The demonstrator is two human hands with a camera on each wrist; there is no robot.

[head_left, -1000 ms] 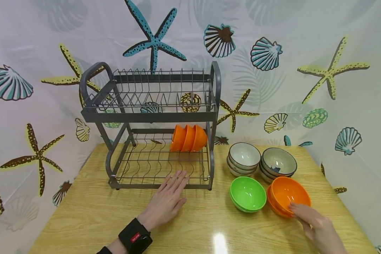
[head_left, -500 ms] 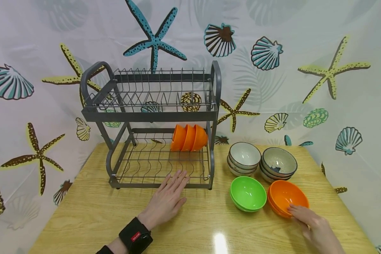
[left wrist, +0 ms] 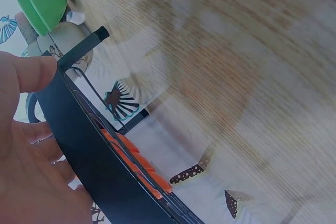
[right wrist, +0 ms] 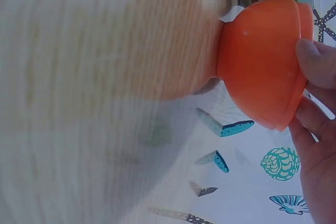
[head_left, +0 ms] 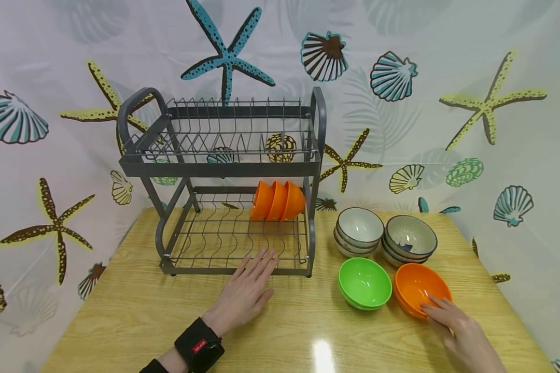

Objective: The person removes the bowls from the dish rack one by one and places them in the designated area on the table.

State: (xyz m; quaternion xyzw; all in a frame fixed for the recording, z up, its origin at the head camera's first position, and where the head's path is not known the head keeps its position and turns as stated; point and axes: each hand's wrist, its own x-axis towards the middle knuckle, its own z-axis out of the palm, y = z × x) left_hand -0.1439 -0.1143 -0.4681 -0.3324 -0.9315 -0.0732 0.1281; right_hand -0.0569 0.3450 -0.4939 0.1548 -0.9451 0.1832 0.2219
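Observation:
My right hand is at the near rim of the top orange bowl, with fingers over the inside and thumb outside, pinching the edge. That bowl sits nested in another orange bowl, as the right wrist view of the orange bowls shows from the side. My left hand lies with straight fingers at the lower front bar of the dark dish rack. In the left wrist view, its thumb and fingers spread beside the rack's bar. Several orange bowls stand on edge at the right of the rack's lower tier.
Two nested green bowls stand just left of the orange stack. Behind them are a stack of white bowls and a stack of greyish patterned bowls. A patterned cloth hangs behind the wooden table.
The top orange bowl has come down level into the one under it, with my right hand on its rim throughout. My left hand keeps its place.

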